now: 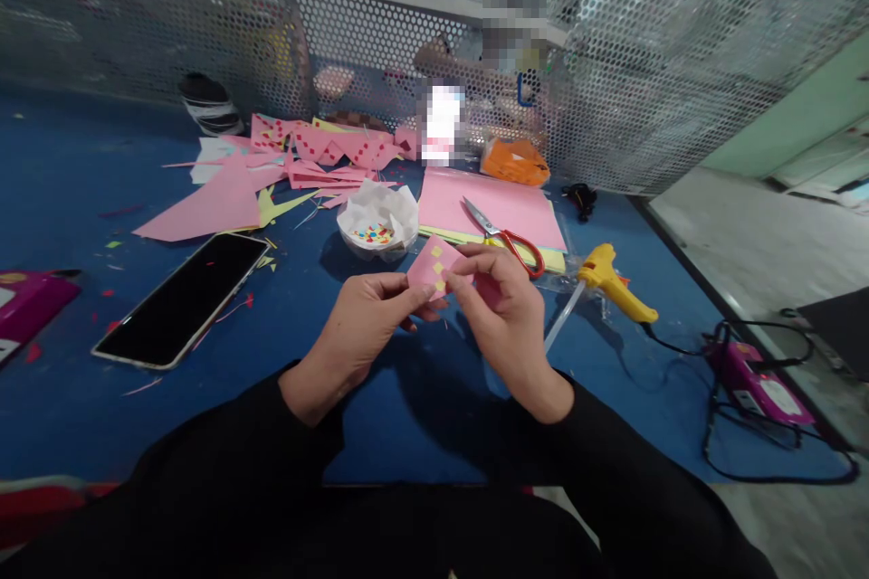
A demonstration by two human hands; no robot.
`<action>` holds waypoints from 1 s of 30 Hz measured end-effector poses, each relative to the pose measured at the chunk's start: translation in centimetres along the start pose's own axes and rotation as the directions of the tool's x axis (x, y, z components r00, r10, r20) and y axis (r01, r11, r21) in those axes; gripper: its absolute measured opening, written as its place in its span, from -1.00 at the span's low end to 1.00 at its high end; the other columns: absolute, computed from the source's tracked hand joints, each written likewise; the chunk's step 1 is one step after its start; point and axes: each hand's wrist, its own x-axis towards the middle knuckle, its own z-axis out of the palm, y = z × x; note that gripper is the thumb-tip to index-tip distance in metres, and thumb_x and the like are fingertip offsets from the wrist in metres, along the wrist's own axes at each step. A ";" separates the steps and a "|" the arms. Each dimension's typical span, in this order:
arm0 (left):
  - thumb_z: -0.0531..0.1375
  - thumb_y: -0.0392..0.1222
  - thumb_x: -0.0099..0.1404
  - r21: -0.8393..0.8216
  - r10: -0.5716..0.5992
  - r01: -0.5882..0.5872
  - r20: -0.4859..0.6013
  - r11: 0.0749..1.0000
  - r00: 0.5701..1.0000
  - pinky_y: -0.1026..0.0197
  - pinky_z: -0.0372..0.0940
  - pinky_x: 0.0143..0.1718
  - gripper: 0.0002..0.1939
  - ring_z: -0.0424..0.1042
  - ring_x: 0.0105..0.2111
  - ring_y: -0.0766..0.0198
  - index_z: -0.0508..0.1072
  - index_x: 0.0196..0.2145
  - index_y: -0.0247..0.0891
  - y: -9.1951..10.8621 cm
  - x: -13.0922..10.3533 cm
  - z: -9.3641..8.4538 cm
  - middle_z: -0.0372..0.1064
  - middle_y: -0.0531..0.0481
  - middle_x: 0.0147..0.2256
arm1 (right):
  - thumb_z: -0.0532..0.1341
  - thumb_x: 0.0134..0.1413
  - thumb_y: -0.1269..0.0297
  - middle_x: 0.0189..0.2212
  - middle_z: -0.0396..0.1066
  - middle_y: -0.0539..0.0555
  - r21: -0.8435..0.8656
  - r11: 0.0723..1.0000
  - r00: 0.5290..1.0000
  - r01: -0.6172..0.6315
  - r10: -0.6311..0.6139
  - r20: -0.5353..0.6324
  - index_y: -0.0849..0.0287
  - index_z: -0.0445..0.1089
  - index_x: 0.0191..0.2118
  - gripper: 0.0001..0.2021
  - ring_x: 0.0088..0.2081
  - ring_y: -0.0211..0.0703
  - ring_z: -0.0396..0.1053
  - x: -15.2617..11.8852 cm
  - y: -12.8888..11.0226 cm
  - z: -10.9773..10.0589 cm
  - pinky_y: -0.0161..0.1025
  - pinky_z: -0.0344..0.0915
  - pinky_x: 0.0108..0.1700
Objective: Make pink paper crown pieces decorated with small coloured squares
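Note:
Between both hands, above the blue table, is a small piece of pink paper (pixel 422 271) with several yellow squares in a row on it. My left hand (pixel 370 317) grips its lower left edge, thumb on top and fingers beneath. On the right side, my right hand (pixel 502 308) pinches the paper, thumb and index fingertips at the yellow squares. Just beyond the hands stands a paper-lined bowl (pixel 346 231) with small coloured bits inside. Scissors (pixel 522 249) with red handles lie on a stack of pink and yellow paper sheets (pixel 448 194) behind my right hand.
A yellow glue gun (pixel 617 282) lies at right, its black cord running to a purple box (pixel 760 384). At left are a phone (pixel 183 300), pink paper scraps (pixel 210 199) and another purple packet (pixel 33 303). An orange bag (pixel 514 163) rests near the perforated metal screen (pixel 631 45).

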 end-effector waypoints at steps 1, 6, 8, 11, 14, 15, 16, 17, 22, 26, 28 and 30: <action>0.40 -0.05 0.15 -0.007 -0.008 0.008 0.001 1.000 1.000 0.29 0.27 -0.45 -0.80 0.49 -0.44 0.27 0.67 -0.41 -0.25 0.0 0.0 0.0 0.61 -0.06 -0.44 | 0.24 0.22 0.26 -0.16 0.53 0.09 0.011 1.000 1.000 -0.018 0.018 -0.002 0.07 0.40 -0.24 -0.96 -0.03 -0.03 0.46 0.3 0.0 -0.3 0.03 0.31 0.07; 0.42 -0.06 0.12 -0.020 -0.033 0.033 0.000 0.999 0.999 0.28 0.27 -0.45 -0.80 0.49 -0.45 0.26 0.66 -0.43 -0.26 0.1 0.0 0.1 0.60 -0.08 -0.45 | 0.23 0.22 0.21 -0.30 0.54 0.06 -0.013 0.997 0.993 -0.082 0.083 0.086 0.09 0.39 -0.14 -0.86 -0.16 -0.05 0.47 1.4 0.8 -1.5 -0.04 0.35 -0.07; 0.42 -0.06 0.11 -0.028 -0.047 0.047 0.007 0.999 0.999 0.28 0.26 -0.45 -0.80 0.50 -0.45 0.26 0.65 -0.43 -0.26 0.2 0.0 0.0 0.60 -0.08 -0.46 | 0.23 0.20 0.25 -0.37 0.52 0.02 -0.043 0.996 0.989 -0.077 0.081 0.125 0.10 0.39 -0.15 -0.88 -0.23 -0.07 0.46 1.5 1.1 -1.7 -0.06 0.33 -0.12; 0.40 -0.04 0.10 -0.047 -0.057 0.059 0.036 0.997 0.998 0.27 0.26 -0.44 -0.78 0.52 -0.43 0.23 0.63 -0.44 -0.26 0.2 0.1 0.0 0.59 -0.08 -0.47 | 0.20 0.20 0.31 -0.42 0.48 -0.01 -0.055 0.996 0.986 -0.072 0.079 0.147 0.09 0.40 -0.18 -0.91 -0.28 -0.10 0.44 1.5 1.1 -1.6 -0.09 0.31 -0.17; 0.40 0.01 0.09 -0.059 -0.058 0.060 0.050 0.996 0.997 0.27 0.26 -0.45 -0.74 0.52 -0.42 0.20 0.62 -0.43 -0.26 0.1 0.1 0.0 0.56 -0.07 -0.49 | 0.20 0.18 0.32 -0.42 0.48 -0.01 -0.045 0.995 0.983 -0.084 0.090 0.159 0.08 0.40 -0.19 -0.91 -0.28 -0.10 0.43 1.3 0.9 -1.4 -0.11 0.30 -0.20; 0.41 0.01 0.07 -0.056 -0.056 0.058 0.046 0.997 0.997 0.27 0.25 -0.46 -0.74 0.51 -0.43 0.21 0.62 -0.42 -0.26 0.1 0.1 0.0 0.56 -0.06 -0.50 | 0.20 0.18 0.31 -0.43 0.48 -0.02 -0.045 0.995 0.982 -0.087 0.093 0.162 0.09 0.41 -0.18 -0.90 -0.29 -0.10 0.43 1.2 0.9 -1.3 -0.11 0.30 -0.20; 0.42 0.00 0.06 -0.050 -0.052 0.054 0.040 0.997 0.998 0.27 0.25 -0.46 -0.73 0.50 -0.44 0.22 0.62 -0.42 -0.27 0.0 0.2 0.0 0.56 -0.05 -0.50 | 0.20 0.18 0.31 -0.44 0.48 -0.02 -0.048 0.995 0.982 -0.088 0.095 0.165 0.09 0.41 -0.17 -0.89 -0.29 -0.10 0.42 1.1 0.8 -1.3 -0.11 0.30 -0.20; 0.43 -0.01 0.04 -0.041 -0.048 0.049 0.033 0.998 0.998 0.28 0.24 -0.47 -0.74 0.48 -0.46 0.23 0.62 -0.41 -0.27 0.0 0.2 0.1 0.55 -0.04 -0.51 | 0.21 0.18 0.31 -0.44 0.48 -0.02 -0.050 0.995 0.981 -0.089 0.096 0.167 0.09 0.41 -0.16 -0.88 -0.30 -0.10 0.42 1.0 0.7 -1.2 -0.12 0.30 -0.21; 0.46 -0.04 0.03 0.016 -0.027 0.028 -0.019 0.999 0.999 0.29 0.23 -0.47 -0.76 0.46 -0.47 0.26 0.63 -0.43 -0.27 -0.1 0.1 0.1 0.54 0.00 -0.54 | 0.20 0.20 0.30 -0.45 0.47 -0.04 -0.025 0.995 0.977 -0.101 0.104 0.185 0.10 0.39 -0.13 -0.87 -0.33 -0.14 0.42 0.7 0.3 -1.0 -0.16 0.29 -0.28; 0.45 0.03 0.03 0.045 -0.023 0.025 -0.030 0.999 0.999 0.27 0.25 -0.46 -0.70 0.48 -0.47 0.23 0.63 -0.44 -0.27 -0.1 0.1 0.1 0.55 -0.03 -0.52 | 0.21 0.19 0.30 -0.46 0.46 -0.04 -0.028 0.995 0.979 -0.098 0.101 0.176 0.09 0.40 -0.14 -0.88 -0.36 -0.15 0.41 0.8 0.3 -1.1 -0.17 0.28 -0.30; 0.43 0.11 0.06 0.029 -0.029 0.029 -0.016 0.999 0.999 0.26 0.25 -0.46 -0.66 0.49 -0.46 0.22 0.62 -0.45 -0.26 0.0 0.1 0.2 0.56 -0.05 -0.51 | 0.21 0.18 0.30 -0.45 0.48 -0.03 -0.039 0.995 0.982 -0.094 0.099 0.159 0.09 0.40 -0.15 -0.88 -0.33 -0.12 0.42 1.0 0.4 -1.2 -0.15 0.28 -0.27; 0.39 0.18 0.10 0.011 -0.032 0.032 -0.003 0.999 0.999 0.26 0.25 -0.47 -0.61 0.48 -0.48 0.23 0.61 -0.46 -0.25 0.0 0.1 0.2 0.55 -0.06 -0.51 | 0.21 0.17 0.30 -0.45 0.48 -0.03 -0.049 0.995 0.986 -0.090 0.095 0.137 0.10 0.41 -0.16 -0.88 -0.30 -0.10 0.43 1.1 0.5 -1.3 -0.14 0.29 -0.25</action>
